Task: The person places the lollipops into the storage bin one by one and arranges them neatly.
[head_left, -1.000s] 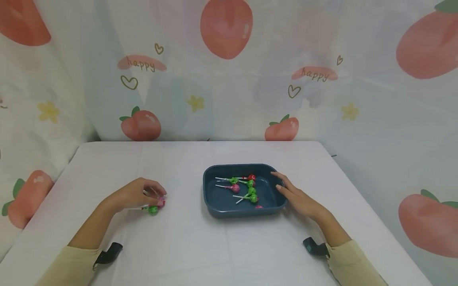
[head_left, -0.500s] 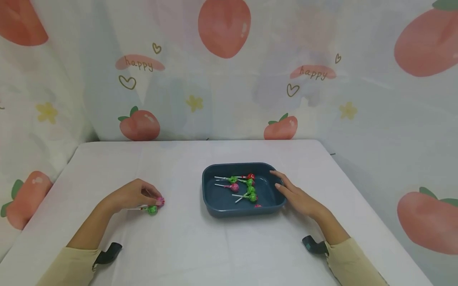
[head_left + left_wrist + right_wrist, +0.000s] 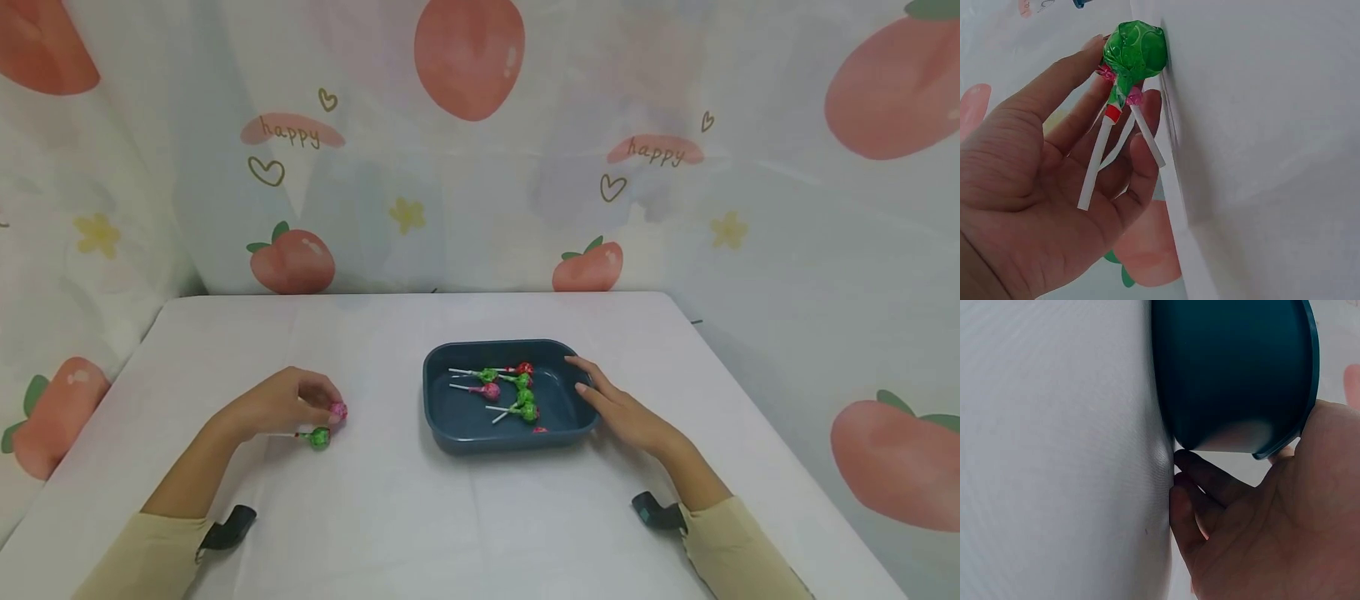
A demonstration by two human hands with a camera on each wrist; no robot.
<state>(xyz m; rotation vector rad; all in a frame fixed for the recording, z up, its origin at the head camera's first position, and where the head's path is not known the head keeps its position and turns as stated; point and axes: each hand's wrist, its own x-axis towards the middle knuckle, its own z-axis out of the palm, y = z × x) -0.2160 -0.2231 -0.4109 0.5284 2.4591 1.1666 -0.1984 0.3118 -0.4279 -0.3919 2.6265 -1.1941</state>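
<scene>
My left hand (image 3: 279, 406) pinches a pink lollipop (image 3: 339, 410) by its wrapped head, just above the white table. A green lollipop (image 3: 319, 438) lies on the table below those fingers, its stick pointing left. Seen from the left wrist, the green lollipop (image 3: 1136, 53) is in front and covers most of the pink one, whose stick (image 3: 1147, 134) shows behind. My right hand (image 3: 632, 418) holds the right end of a dark blue tray (image 3: 510, 443), fingertips over the rim. In the right wrist view, other fingers (image 3: 1210, 478) lie along the tray's outside near its base.
Inside the tray lie several wrapped lollipops, among them a green lollipop (image 3: 528, 412), a pink lollipop (image 3: 491, 392) and a red lollipop (image 3: 525, 368). The white-covered table (image 3: 360, 533) ends at a patterned cloth backdrop (image 3: 495, 200) behind and at both sides.
My left fingers have closed on the pink lollipop's head and raised it slightly, away from the green one on the table. My right hand and the tray have kept their places.
</scene>
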